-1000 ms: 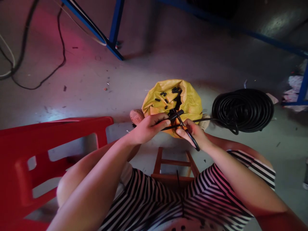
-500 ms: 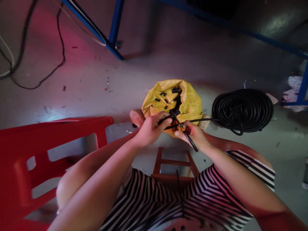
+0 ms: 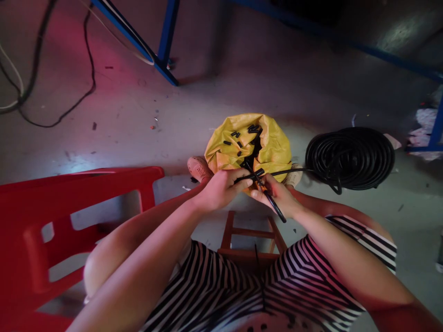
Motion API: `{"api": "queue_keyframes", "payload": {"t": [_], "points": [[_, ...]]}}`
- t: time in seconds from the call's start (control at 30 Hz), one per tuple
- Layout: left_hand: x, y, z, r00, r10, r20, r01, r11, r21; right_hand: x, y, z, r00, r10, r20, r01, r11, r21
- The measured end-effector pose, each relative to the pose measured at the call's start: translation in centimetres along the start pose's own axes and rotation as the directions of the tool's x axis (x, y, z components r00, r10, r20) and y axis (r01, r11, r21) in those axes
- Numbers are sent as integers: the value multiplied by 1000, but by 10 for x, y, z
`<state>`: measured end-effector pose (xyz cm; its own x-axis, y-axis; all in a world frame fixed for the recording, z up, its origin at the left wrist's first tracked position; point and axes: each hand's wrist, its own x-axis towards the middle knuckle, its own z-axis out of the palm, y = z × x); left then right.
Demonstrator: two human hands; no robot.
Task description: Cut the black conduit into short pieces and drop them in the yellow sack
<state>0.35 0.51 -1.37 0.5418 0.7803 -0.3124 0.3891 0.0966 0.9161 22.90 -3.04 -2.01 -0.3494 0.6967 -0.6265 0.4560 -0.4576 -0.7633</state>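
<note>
My left hand [image 3: 223, 186] is closed around a thin black tube [image 3: 259, 172], whose ridged end sticks out past the fingers. In my right hand [image 3: 279, 194] is a pair of scissors [image 3: 277, 210] with dark handles and orange near the pivot. Its blades cross the tube just beyond my left fingertips. Below both hands stands an open yellow bag [image 3: 277, 143], with several short black tube pieces [image 3: 254, 129] on its folds. A black strand runs from near my hands to the coil of black tubing [image 3: 367, 159] on the right. The palms are hidden.
A red plastic stool [image 3: 145, 177] is close on my left. Between my legs is a small wooden stool [image 3: 251, 234]. Blue metal frame legs [image 3: 168, 34] stand ahead, and loose cables [image 3: 92, 60] lie on the floor at the upper left.
The tube end and the scissor blades have shifted slightly right and toward me. My left hand has moved a little right, closer to my right hand.
</note>
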Motion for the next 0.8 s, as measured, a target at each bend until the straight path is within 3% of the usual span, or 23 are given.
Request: {"api": "queue_keyframes", "payload": {"t": [0.4, 0.8], "points": [[3, -1, -4, 1000, 2, -1, -2, 998, -66, 1, 0, 2, 997, 16, -71, -17, 1000, -23], [2, -7, -2, 994, -101, 49, 109, 968, -225, 4, 8, 8, 997, 9, -78, -10, 1000, -3]]}}
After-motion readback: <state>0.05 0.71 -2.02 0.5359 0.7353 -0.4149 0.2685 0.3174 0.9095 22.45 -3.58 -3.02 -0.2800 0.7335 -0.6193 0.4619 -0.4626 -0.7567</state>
